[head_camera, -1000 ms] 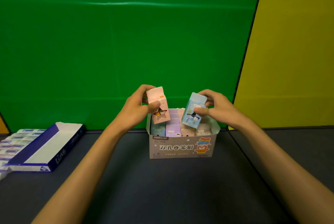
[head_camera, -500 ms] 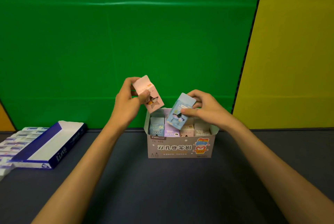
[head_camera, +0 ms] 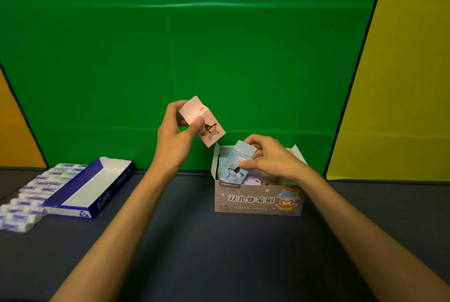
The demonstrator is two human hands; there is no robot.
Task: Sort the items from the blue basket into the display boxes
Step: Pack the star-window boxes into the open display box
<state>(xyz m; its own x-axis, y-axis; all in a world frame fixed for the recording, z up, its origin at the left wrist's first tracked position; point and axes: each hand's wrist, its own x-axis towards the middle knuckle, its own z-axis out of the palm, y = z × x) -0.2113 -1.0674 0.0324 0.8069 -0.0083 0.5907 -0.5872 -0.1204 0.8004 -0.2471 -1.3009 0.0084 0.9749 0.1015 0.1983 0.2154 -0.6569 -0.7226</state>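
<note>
Right hand point(head_camera: 269, 159) has dropped from mid-air, pinching the blue carton point(head_camera: 233, 164) now partly down in the left end of the display box point(head_camera: 258, 200). Left hand point(head_camera: 174, 139) still grips the pink carton point(head_camera: 202, 121) raised beside it, likely next. Blue basket not visible.

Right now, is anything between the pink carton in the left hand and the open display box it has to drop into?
Partly. The pink carton hangs in the left hand above the display box's left rim, air below it. But the right hand is pressing a blue carton into the box's left side, filling that opening.
</note>
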